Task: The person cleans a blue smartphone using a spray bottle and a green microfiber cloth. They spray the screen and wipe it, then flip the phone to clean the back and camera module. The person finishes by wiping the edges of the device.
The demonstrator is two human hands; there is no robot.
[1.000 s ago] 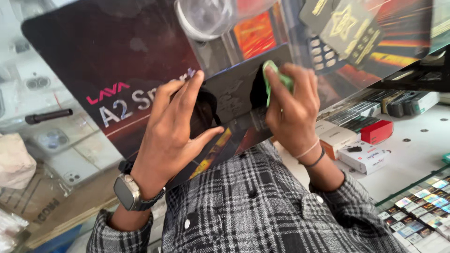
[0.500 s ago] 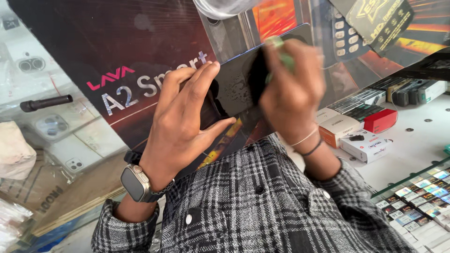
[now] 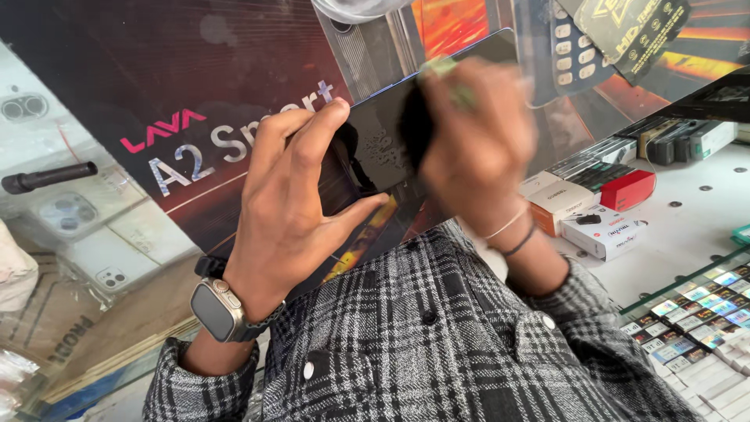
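My left hand point(image 3: 293, 207), with a smartwatch point(image 3: 219, 310) on the wrist, grips a dark smartphone point(image 3: 375, 148) by its edges, fingers at the top and thumb underneath. My right hand point(image 3: 476, 148) is blurred with motion and presses a small green cloth point(image 3: 447, 72) against the phone's glossy face. Two thin bands circle the right wrist. Both arms wear checked grey sleeves point(image 3: 437, 344).
Under the hands lies a glass counter with a dark poster point(image 3: 141, 94) below it. A red box point(image 3: 629, 187) and white boxes point(image 3: 605, 230) stand at the right, and rows of small packs point(image 3: 703, 312) fill the lower right. A black cylinder point(image 3: 47, 177) and phone cases point(image 3: 86, 234) lie at the left.
My right hand has slid with the green cloth across the phone's face and is now blurred. The left hand keeps the same hold, and the view has shifted slightly.
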